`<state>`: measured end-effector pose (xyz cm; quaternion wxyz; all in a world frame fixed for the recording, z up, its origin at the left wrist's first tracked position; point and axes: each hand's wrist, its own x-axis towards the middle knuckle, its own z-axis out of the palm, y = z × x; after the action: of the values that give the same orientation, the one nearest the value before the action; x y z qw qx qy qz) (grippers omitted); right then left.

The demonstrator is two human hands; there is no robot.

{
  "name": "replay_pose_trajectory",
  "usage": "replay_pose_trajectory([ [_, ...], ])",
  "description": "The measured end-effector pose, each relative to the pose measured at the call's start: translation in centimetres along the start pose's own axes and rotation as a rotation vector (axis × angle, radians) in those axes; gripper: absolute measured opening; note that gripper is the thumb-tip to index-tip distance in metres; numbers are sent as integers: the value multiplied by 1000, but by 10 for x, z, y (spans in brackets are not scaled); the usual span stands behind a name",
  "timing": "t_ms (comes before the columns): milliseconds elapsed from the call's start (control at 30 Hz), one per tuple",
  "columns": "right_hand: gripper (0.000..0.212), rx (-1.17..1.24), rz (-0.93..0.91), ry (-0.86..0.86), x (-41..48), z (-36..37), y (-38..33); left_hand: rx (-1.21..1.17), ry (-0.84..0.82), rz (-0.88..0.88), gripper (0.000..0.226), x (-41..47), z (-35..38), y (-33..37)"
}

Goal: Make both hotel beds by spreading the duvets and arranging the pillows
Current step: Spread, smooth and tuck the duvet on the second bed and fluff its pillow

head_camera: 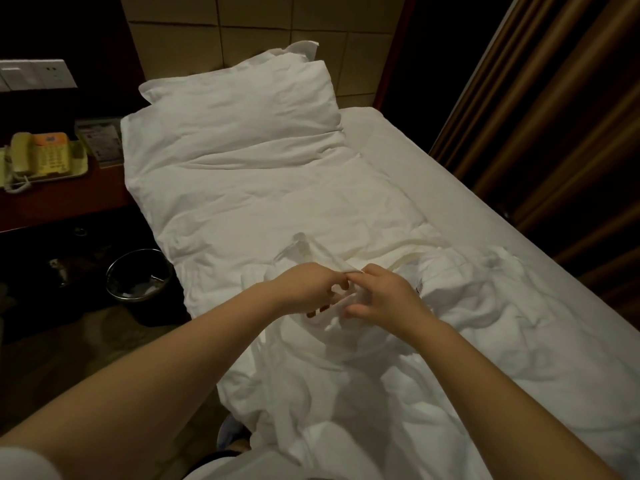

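A white duvet [263,202] lies crumpled across the single bed, bunched in the near half. A white pillow [242,105] rests at the head against the tiled headboard. My left hand [311,289] and my right hand [384,296] meet over the middle of the bed, both pinching a raised fold of the duvet's edge between them. The bare white sheet [415,168] shows along the bed's right side.
A bedside table [62,202] on the left carries a tray with a yellow telephone [38,157] and a card. A metal waste bin [138,278] stands on the floor beside the bed. Brown curtains [554,133] hang close along the right.
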<state>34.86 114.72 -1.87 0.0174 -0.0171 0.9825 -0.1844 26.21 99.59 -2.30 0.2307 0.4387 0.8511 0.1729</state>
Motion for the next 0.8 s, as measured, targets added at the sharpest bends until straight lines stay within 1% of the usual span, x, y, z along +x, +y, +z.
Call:
replay_pose_trajectory([
  [67,51,-3,-15,-12,-2,0,2,-37,-64,-35,36,4,5,0],
  [133,55,1,-32,-18,-4,1,4,-23,-66,-67,36,7,9,3],
  [233,58,15,-22,-36,-5,3,6,111,21,-104,32,16,18,8],
  [333,60,16,-6,-50,-5,4,7,100,87,-141,28,23,28,10],
  [433,59,24,12,-56,-5,5,11,85,162,-136,26,23,32,9],
  [600,63,23,56,-74,-2,2,19,-10,293,-159,30,11,29,7],
  [800,67,89,66,-68,15,-2,16,-203,363,-242,15,-13,3,-10],
])
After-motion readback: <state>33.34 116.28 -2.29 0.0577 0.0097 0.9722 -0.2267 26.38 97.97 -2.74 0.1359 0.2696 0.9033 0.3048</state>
